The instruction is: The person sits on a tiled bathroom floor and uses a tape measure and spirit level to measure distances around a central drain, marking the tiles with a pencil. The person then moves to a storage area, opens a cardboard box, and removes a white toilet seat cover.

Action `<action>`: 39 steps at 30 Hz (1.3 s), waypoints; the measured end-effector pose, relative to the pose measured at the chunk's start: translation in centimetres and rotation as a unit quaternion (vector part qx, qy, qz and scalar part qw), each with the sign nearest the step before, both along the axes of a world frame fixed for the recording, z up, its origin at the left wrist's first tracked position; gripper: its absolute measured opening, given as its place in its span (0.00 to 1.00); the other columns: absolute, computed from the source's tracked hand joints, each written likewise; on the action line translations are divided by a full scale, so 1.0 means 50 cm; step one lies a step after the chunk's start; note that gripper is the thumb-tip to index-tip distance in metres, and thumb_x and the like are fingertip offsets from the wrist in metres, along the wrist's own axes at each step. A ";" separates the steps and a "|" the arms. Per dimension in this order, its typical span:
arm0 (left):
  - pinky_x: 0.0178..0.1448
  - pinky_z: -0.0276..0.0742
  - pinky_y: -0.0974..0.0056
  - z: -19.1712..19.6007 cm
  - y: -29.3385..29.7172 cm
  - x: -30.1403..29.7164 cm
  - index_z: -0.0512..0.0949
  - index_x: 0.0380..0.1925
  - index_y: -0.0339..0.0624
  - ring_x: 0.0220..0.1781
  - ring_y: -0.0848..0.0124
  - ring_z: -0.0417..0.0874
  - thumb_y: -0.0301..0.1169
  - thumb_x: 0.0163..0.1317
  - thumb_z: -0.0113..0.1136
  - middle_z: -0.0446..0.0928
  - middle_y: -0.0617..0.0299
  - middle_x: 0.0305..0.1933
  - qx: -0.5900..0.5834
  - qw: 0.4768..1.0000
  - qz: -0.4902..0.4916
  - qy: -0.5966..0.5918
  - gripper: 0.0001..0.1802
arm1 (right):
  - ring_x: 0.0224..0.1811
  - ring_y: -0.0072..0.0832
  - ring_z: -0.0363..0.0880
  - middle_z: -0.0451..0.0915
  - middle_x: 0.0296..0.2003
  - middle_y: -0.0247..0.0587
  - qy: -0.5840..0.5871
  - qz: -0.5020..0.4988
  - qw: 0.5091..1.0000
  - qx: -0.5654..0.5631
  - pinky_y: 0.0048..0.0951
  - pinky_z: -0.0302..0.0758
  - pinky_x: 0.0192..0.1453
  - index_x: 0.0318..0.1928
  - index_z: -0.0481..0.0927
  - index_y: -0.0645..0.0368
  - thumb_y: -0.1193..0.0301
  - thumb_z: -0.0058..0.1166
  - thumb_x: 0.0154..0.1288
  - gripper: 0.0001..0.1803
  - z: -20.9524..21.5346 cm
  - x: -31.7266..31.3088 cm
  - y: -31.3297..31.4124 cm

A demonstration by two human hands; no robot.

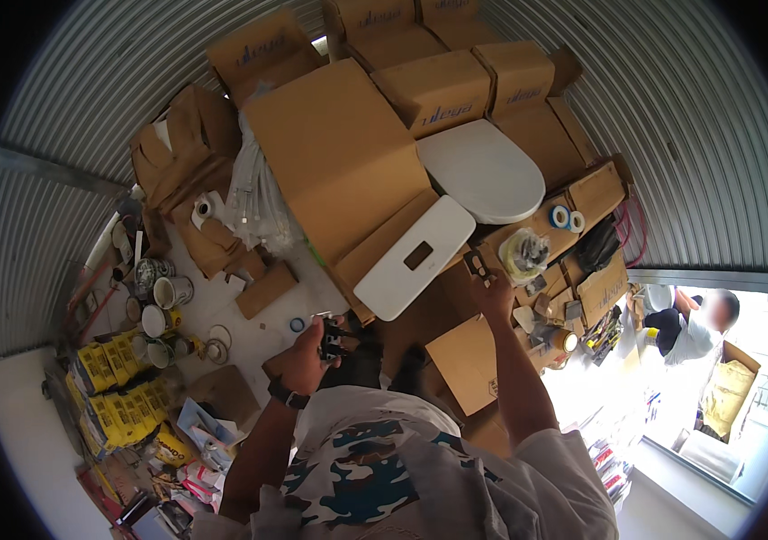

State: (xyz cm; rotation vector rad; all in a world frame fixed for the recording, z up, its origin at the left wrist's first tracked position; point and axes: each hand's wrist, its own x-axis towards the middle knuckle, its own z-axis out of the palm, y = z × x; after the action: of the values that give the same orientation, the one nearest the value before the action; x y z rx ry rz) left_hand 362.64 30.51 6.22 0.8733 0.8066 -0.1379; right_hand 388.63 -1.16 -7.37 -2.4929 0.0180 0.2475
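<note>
My left hand (299,361), with a dark watch on the wrist, is closed around several small black and silver fittings (334,340). My right hand (494,293) reaches farther forward and grips a small dark fitting (473,264) with pale round spots; its exact kind I cannot make out. Just left of that hand, a white panel (384,290) with a rectangular cutout lies slanted on cardboard. Beyond it rests a white toilet seat lid (483,171), rounded at one end. A large brown carton (334,135) stands in front of me.
Stacked cartons (433,90) line the corrugated wall. Tape rolls (560,217) and a clear plastic bag (525,255) lie at the right. Yellow sacks (127,396) and buckets (172,292) crowd the left floor. Another person (695,328) is outside the opening at the right.
</note>
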 end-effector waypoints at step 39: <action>0.44 0.78 0.61 -0.202 -0.015 0.431 0.79 0.48 0.38 0.37 0.71 0.79 0.46 0.70 0.65 0.79 0.63 0.38 0.499 0.837 -0.206 -0.087 0.21 | 0.46 0.52 0.86 0.86 0.38 0.57 0.231 0.029 0.962 0.145 0.46 0.81 0.50 0.46 0.87 0.61 0.59 0.52 0.72 0.18 -0.035 -0.076 0.019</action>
State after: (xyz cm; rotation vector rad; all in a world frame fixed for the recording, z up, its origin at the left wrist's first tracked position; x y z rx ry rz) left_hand 384.20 29.78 -3.87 2.0265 0.4672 0.0027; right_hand 384.83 -0.19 -9.11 -2.0972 0.0937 0.7941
